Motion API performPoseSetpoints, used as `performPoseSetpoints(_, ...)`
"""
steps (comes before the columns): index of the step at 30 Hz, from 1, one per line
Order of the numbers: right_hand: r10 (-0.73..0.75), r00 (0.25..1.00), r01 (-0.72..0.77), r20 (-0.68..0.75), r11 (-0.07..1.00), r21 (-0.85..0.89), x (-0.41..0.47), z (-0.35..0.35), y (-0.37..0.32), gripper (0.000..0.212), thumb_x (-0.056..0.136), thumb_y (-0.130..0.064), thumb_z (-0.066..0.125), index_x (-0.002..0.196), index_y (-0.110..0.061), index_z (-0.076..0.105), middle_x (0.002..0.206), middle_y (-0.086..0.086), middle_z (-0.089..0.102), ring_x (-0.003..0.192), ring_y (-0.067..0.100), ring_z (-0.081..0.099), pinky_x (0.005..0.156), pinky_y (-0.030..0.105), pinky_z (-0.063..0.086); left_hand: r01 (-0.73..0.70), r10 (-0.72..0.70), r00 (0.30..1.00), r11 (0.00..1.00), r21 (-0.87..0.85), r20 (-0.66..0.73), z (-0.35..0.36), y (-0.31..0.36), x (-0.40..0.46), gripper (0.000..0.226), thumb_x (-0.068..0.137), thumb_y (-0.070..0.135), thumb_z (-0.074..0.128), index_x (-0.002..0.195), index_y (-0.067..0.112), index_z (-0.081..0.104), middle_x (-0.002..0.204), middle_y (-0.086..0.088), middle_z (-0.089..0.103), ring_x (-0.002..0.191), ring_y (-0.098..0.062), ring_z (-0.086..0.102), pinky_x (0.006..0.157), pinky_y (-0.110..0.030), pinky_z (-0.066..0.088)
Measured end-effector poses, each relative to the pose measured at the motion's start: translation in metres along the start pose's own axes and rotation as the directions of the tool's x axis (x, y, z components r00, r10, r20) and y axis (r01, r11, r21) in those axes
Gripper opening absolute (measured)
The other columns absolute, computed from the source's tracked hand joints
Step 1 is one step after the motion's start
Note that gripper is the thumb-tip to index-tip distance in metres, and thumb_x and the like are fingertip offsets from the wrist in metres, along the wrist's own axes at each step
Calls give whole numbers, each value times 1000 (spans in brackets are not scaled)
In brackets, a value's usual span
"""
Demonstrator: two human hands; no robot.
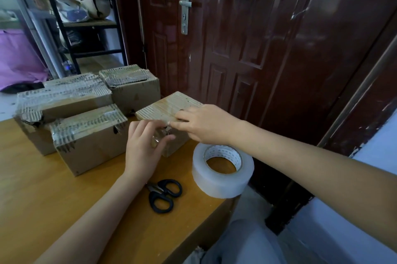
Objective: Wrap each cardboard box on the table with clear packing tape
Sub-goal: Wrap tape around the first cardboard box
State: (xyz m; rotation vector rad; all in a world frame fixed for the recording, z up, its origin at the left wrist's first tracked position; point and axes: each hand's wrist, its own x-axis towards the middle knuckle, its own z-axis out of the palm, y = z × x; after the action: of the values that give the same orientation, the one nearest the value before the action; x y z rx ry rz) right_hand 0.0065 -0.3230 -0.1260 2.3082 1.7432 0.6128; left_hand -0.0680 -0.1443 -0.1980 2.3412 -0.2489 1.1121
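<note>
- Cardboard box in hand: small, at the table's far right edge, near the door; glossy film already covers its top face.
- Left hand: grip curled at the box's near face, thumb and fingers pinching a loose bit of clear tape.
- Right hand: lies on the top near edge, fingertips pinching or pressing the tape end there; exactly which, cannot tell.
- Judgement: this box is partway through its wrap, with the strip being smoothed over the top edge.
- Four other boxes to the left: long box, front box, rear box, and a flat one behind. All show shiny tape on top; sides look mostly bare. Whether they count as finished is unclear.
- Tape roll lies flat just right of the box, at the table corner; black-handled scissors near it, untouched.
- Table: orange-brown wood.
- Room: dark red panelled door with metal handle, black shelf rack at left, purple cloth beyond.
</note>
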Motion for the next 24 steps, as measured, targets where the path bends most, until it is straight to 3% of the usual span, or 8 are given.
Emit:
performPoseSetpoints(3,54,991,-48,126,998,-52,5,-11,-5,44,98,-22,40,141,-15,48,121,5,57,99,23,59,59,36,51,0,-1,1000,999,37,28,0,0,0,39,77,33,77,100,3,65,96,-10,64,93,-20,42,78,-19,27)
performPoseSetpoints(6,257,928,-319,270,922,218,-5,-30,-5,42,102,-29,39,144,-25,44,142,-6,45,124,13,46,84,36,50,25,-29,997,998,50,68,-5,2,2,38,81,31,76,103,4,63,97,-9,62,94,-17,41,79,-25,33)
performPoseSetpoints(10,545,828,-527,131,679,512,-41,-41,-11,22,97,-28,50,103,-17,68,108,-5,58,95,13,56,84,44,49,4,-7,996,999,42,92,-15,8,19,43,89,41,46,107,3,59,107,-10,60,103,-20,44,85,-32,37)
performPoseSetpoints(15,437,833,-547,339,739,392,-71,-45,-58,38,94,-51,50,84,-15,60,86,-2,56,77,14,55,64,32,43,117,-121,980,992,38,160,-18,14,58,33,95,25,52,121,6,57,136,-11,47,129,-28,34,101,-38,33)
performPoseSetpoints(17,417,808,-555,416,775,302,-76,-40,-72,45,91,-58,51,92,-13,56,88,2,59,74,16,53,58,29,37,186,-213,924,976,114,316,-14,15,79,42,95,27,54,135,14,50,151,-9,32,140,-28,22,110,-44,26)
performPoseSetpoints(20,433,783,-577,447,774,259,-82,-30,-86,49,86,-61,57,103,-16,49,102,-2,59,87,15,55,66,30,43,171,-273,763,959,225,586,-4,15,101,56,94,39,55,146,32,38,161,-8,11,147,-32,11,115,-49,19)
performPoseSetpoints(22,441,792,-567,421,788,241,-85,-25,-92,46,87,-55,60,107,-15,50,109,0,60,96,19,57,76,34,46,164,-291,628,956,243,722,2,14,108,55,95,47,53,146,36,36,161,-6,16,146,-31,19,115,-45,21)
performPoseSetpoints(24,463,789,-581,405,777,242,-89,-24,-94,43,89,-49,60,110,-13,51,110,3,62,99,22,59,76,34,44,152,-290,584,956,249,758,5,17,110,50,96,49,49,143,34,43,155,-4,33,141,-28,32,112,-40,26)
